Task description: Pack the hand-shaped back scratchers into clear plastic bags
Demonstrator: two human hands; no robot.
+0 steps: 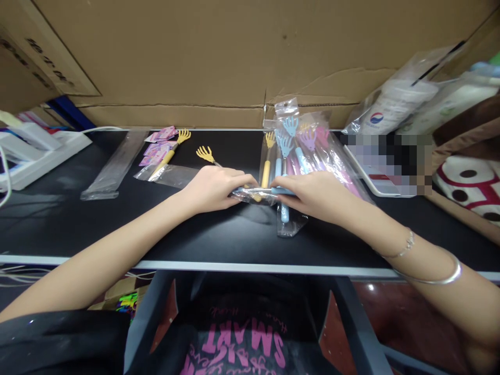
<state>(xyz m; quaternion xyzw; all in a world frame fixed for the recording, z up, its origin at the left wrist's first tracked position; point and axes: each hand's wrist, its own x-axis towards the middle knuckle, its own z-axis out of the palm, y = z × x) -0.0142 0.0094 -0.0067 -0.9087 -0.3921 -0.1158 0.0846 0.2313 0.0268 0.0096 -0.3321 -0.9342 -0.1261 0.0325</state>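
Note:
Between my hands, a back scratcher with a metal rod and blue parts (265, 190) lies crosswise in clear plastic. My left hand (213, 188) is closed on its left end, and my right hand (316, 194) pinches the right end. A yellow back scratcher (205, 154) sticks out behind my left hand, its lower part hidden. Farther left, another yellow back scratcher (167, 158) lies partly in a clear sleeve. Just beyond my right hand is a pile of bagged back scratchers (308, 139) in blue, yellow, purple and pink.
Pink cards (157, 151) and clear plastic sleeves (117, 165) lie on the black table (187, 234). A white power strip (58, 156) is at far left. On the right are a phone (390, 183) and a bagged cup (402, 107). Cardboard (187, 57) walls the back.

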